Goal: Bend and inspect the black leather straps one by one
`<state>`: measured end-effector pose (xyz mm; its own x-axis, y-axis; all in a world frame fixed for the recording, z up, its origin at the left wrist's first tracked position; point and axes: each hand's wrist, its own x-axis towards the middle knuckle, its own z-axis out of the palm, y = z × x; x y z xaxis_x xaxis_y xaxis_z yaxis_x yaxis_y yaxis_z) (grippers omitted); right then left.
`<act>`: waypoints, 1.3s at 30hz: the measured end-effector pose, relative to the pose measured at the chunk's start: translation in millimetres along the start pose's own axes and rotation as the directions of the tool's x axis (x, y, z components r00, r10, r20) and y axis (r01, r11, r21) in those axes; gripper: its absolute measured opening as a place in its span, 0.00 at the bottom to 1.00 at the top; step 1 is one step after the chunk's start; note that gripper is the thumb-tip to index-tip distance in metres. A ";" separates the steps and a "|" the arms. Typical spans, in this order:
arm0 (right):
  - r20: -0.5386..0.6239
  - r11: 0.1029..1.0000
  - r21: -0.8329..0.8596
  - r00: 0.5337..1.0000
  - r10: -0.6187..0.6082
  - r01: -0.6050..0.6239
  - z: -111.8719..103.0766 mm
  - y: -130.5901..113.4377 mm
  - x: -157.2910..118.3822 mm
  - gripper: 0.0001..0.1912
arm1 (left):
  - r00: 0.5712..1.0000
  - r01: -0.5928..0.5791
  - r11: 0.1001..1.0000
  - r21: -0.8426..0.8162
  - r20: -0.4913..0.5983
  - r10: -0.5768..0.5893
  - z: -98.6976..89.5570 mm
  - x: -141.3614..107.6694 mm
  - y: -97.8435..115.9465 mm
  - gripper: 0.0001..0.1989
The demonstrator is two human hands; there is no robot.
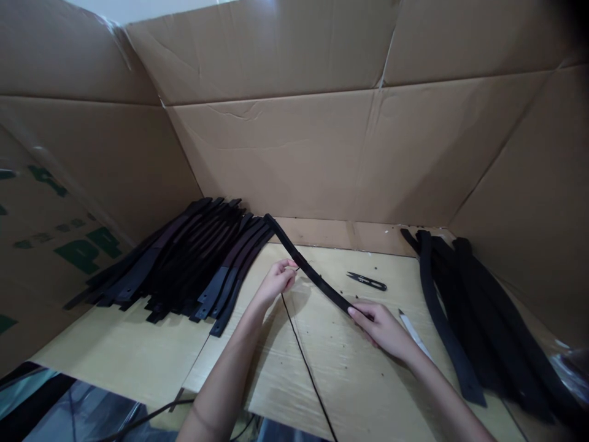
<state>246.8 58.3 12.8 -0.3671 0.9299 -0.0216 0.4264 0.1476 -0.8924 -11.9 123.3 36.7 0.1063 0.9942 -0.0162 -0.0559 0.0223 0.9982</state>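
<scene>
A long black strap point(317, 277) runs slantwise over the middle of the table, its far end near the left pile. My right hand point(380, 328) grips its near end, thumb on top. Beside the strap's middle, my left hand point(277, 281) is closed in a pinch on a thin black cord point(301, 350). The cord hangs from that hand down past the table's front edge. A short bit of it shows between my fingertips and the strap; whether it passes through the strap cannot be made out.
Many black straps point(184, 258) are piled at the left, and more straps point(483, 319) lie at the right. Small black thread snips point(367, 281) and a white pen-like tool point(414, 333) rest on the wooden table point(331, 380). Tall cardboard walls point(285, 153) enclose the back and sides.
</scene>
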 end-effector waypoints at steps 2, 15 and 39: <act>-0.002 1.000 -0.002 1.000 0.003 -0.003 -0.6 -1.1 -0.4 0.25 | 1.000 -0.005 1.000 -0.003 -0.016 0.005 0.8 0.0 -0.7 0.06; 0.207 0.915 0.346 0.968 0.143 -0.209 1.8 2.6 -5.3 0.25 | 0.993 -0.096 0.981 -0.168 0.058 0.107 1.4 -1.9 -0.8 0.07; 0.180 0.873 0.459 0.980 0.090 -0.165 15.2 -2.2 -3.9 0.19 | 0.999 -0.040 0.962 -0.272 -0.007 0.039 4.0 1.1 -4.3 0.18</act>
<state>234.7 49.3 8.0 -0.4698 0.8636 -0.1828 0.0529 -0.1791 -0.9824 -7.6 123.9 32.7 0.0969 0.9950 0.0225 -0.3278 0.0106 0.9447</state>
